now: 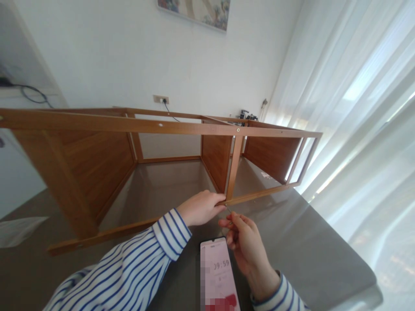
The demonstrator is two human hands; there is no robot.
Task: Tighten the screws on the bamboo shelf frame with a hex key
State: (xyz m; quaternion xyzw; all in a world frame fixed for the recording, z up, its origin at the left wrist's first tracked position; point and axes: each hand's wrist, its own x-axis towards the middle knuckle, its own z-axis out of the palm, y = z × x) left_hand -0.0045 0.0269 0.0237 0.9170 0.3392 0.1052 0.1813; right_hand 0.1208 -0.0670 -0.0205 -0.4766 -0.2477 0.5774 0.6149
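Note:
A brown wooden cabinet frame (106, 123) lies on its side on the grey floor, with open compartments and thin rails. My left hand (200, 207) is closed around the lower front rail (256, 194) where an upright post (234, 166) meets it. My right hand (244, 239) is just below that joint, its fingers pinched on a thin metal tool, too small to name, whose tip points up at the joint. Both arms wear blue-and-white striped sleeves.
A phone (218, 274) with a timer on its screen lies on the floor by my right wrist. White curtains (356, 112) hang at the right. A wall socket (161, 99) with a cable sits behind the frame. A plastic sheet (17, 229) lies at the left.

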